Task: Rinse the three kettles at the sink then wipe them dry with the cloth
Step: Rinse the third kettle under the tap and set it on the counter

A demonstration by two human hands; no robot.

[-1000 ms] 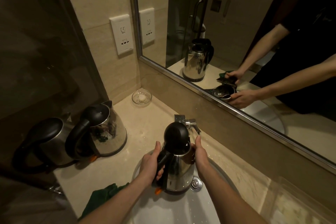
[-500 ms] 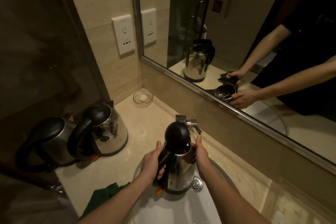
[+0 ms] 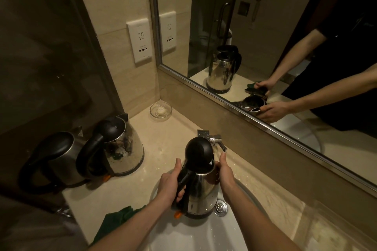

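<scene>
A steel kettle with its black lid flipped up stands upright over the white sink, just under the chrome tap. My left hand grips its black handle. My right hand holds the body near the rim on the other side. Two more steel kettles with black handles stand on the counter at the left: one nearer the sink, one at the far left. A dark green cloth lies on the counter's front edge, left of the sink.
A small glass soap dish sits in the back corner of the beige counter. A wall mirror runs behind the tap. A socket plate is on the wall. The sink drain plug is beside the kettle's base.
The held kettle and both hands stay almost where they were; only the view has shifted slightly.
</scene>
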